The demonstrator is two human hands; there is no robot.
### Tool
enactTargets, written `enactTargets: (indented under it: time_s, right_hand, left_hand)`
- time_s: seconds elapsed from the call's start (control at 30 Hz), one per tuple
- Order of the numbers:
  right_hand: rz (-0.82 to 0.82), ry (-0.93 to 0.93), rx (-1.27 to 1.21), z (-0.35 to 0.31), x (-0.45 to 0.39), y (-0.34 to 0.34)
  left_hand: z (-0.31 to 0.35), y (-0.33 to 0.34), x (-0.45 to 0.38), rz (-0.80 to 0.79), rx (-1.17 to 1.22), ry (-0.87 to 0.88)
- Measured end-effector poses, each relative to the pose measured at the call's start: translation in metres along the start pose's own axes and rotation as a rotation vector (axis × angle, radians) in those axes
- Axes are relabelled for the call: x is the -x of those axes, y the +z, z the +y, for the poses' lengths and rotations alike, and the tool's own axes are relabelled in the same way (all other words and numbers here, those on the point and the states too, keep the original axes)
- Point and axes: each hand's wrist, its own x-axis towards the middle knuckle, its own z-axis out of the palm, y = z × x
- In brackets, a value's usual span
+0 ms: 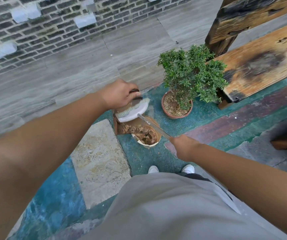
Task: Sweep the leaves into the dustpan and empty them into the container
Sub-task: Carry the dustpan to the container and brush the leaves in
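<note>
My left hand (120, 94) grips a hand brush (132, 110) with a white back and pale bristles, held at the top of the brown dustpan (117, 124). My right hand (182, 146) is closed around the dustpan's long thin handle (154, 126). The pan hangs tilted over a round tan container (150, 146) on the ground. Dry brown leaves (132, 128) lie at the pan's mouth, and more leaves (147, 136) are inside the container. The brush hides the upper part of the pan.
A potted green shrub (187, 73) in a terracotta pot (175, 116) stands just right of the container. A weathered wooden bench (260, 63) is at the right. A stone slab (99, 161) lies left of my shoes (188, 168). A grey brick wall (52, 32) is ahead.
</note>
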Motion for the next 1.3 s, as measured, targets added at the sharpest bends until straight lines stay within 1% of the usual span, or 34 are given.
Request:
enactTargets:
  time_s: [0.2, 0.43, 0.6, 0.67, 0.8, 0.9, 1.03, 1.17, 1.3]
  right_hand:
    - [-0.074, 0.033, 0.094, 0.024, 0.023, 0.017]
    - [-0.103, 0.120, 0.087, 0.053, 0.037, 0.031]
    - [-0.105, 0.163, 0.083, 0.061, 0.048, 0.042]
    - [-0.118, 0.181, 0.062, 0.065, 0.051, 0.048]
    - [-0.105, 0.213, -0.074, 0.066, 0.058, 0.045]
    - [-0.076, 0.182, -0.157, 0.057, 0.058, 0.028]
    - [-0.002, 0.078, -0.111, 0.038, 0.040, 0.003]
    - [0.027, -0.003, 0.015, 0.010, 0.022, -0.013]
    - [0.022, -0.061, 0.181, -0.005, 0.015, -0.010]
  left_hand:
    - [-0.003, 0.003, 0.001, -0.006, -0.027, 0.045]
    - [-0.005, 0.002, 0.005, -0.055, -0.026, 0.025]
    - [-0.006, 0.004, 0.009, -0.101, -0.047, 0.021]
    - [-0.004, 0.004, 0.011, -0.096, -0.057, 0.031]
    - [-0.008, 0.002, 0.013, -0.090, -0.062, 0.031]
    - [-0.010, 0.000, 0.014, -0.112, -0.060, 0.040]
    - [-0.005, -0.003, 0.012, -0.158, -0.069, 0.074]
    - [0.003, -0.005, 0.010, -0.173, -0.055, 0.100]
    - [0.009, -0.004, 0.008, -0.189, -0.055, 0.099]
